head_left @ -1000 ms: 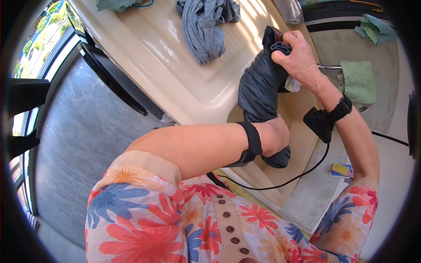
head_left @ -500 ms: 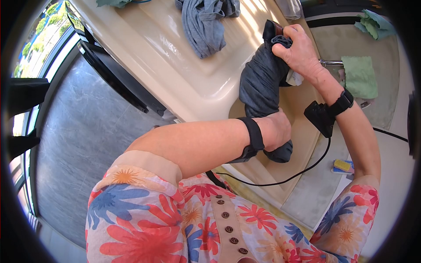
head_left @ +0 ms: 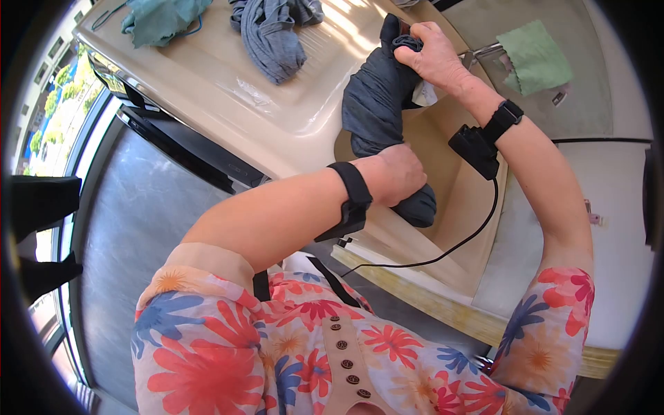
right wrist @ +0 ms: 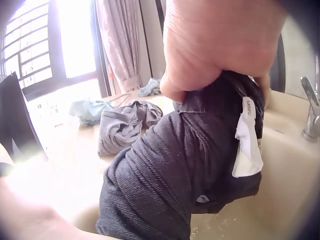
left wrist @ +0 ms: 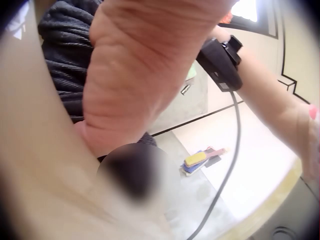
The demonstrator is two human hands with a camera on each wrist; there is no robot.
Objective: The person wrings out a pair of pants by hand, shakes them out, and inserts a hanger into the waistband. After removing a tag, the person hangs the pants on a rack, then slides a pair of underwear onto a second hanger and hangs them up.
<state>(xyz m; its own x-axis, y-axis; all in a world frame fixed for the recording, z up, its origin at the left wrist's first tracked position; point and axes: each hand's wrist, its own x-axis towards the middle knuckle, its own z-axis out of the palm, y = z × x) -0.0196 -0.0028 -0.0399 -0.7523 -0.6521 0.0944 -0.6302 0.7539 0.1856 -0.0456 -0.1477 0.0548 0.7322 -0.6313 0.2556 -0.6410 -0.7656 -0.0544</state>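
Note:
A dark twill garment (head_left: 377,104), twisted into a thick roll, hangs slantwise over the basin of a beige sink (head_left: 453,173). My right hand (head_left: 437,61) grips its bunched upper end, thumb over the fabric. Lower down, my left hand (head_left: 398,173) is wrapped round the roll, and a dark end sticks out beneath it. A white label (right wrist: 248,145) dangles from the upper part in the right wrist view, with small glints of water below. In the left wrist view, the left hand (left wrist: 145,65) hides much of the cloth.
On the sink's ridged side lie a crumpled grey garment (head_left: 273,41) and a teal cloth (head_left: 166,22). A green cloth (head_left: 534,59) lies beside the faucet (head_left: 484,52). A yellow brush (left wrist: 195,159) lies on the ledge. A cable (head_left: 449,243) hangs from my right wrist camera.
The head view has turned, so the hands, garment and sink sit further up and left. Both hands keep their hold on the twisted garment, its roll much the same.

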